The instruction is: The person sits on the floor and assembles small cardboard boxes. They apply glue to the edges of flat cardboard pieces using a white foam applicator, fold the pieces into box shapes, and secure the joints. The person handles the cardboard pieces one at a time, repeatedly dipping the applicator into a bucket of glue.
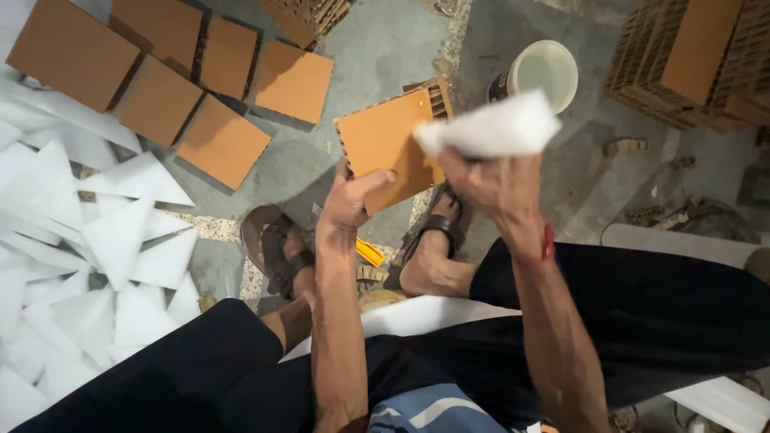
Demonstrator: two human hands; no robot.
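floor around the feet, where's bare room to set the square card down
Bare concrete floor lies between the laid-out orange squares and the white bucket, above the card in the left hand. The left side is crowded with white foam pieces; stacked blocks fill the top right.

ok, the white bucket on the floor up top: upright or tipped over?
Upright. The white bucket stands on the concrete floor with its round open mouth facing up at the camera. Contents: cannot tell.
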